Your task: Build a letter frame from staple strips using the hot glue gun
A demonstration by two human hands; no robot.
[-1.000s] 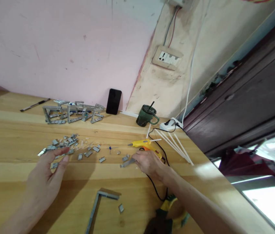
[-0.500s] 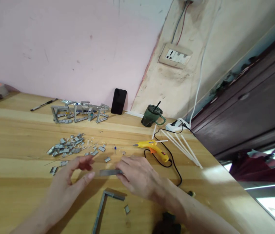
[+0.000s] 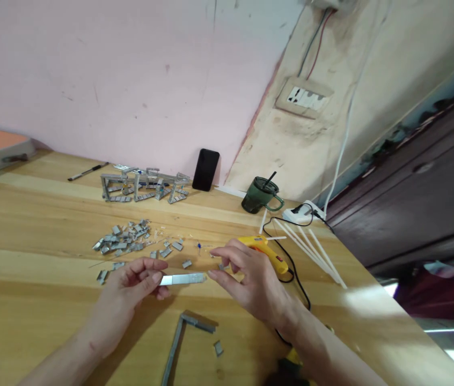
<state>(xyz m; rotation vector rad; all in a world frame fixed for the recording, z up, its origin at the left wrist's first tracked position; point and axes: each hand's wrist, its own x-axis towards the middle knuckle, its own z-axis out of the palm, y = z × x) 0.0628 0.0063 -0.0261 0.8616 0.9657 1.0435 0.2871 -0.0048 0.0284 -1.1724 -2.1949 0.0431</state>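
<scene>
My left hand [image 3: 136, 284] pinches the left end of a flat, shiny metal strip [image 3: 184, 279] made of short pieces joined end to end. My right hand [image 3: 247, 271] is at the strip's other end, thumb and fingers apart; whether the thumb tip touches it I cannot tell. Below both hands lies a bent bar of metal clips [image 3: 178, 332], with a single metal clip [image 3: 218, 348] to its right. Beyond my left hand is a pile of loose metal clips [image 3: 124, 236]. My right hand partly hides a yellow glue gun [image 3: 269, 252].
Angular metal frames [image 3: 142, 187] stand by the wall near a black phone [image 3: 206, 170] and a pen [image 3: 88, 171]. At the right are a green mug [image 3: 257, 195], a power strip [image 3: 303, 213], a black cord [image 3: 301, 284] and white glue sticks [image 3: 311, 252].
The metal strip has passed from my right hand to my left. My right hand has opened and moved right, off the strip. The view has shifted slightly.
</scene>
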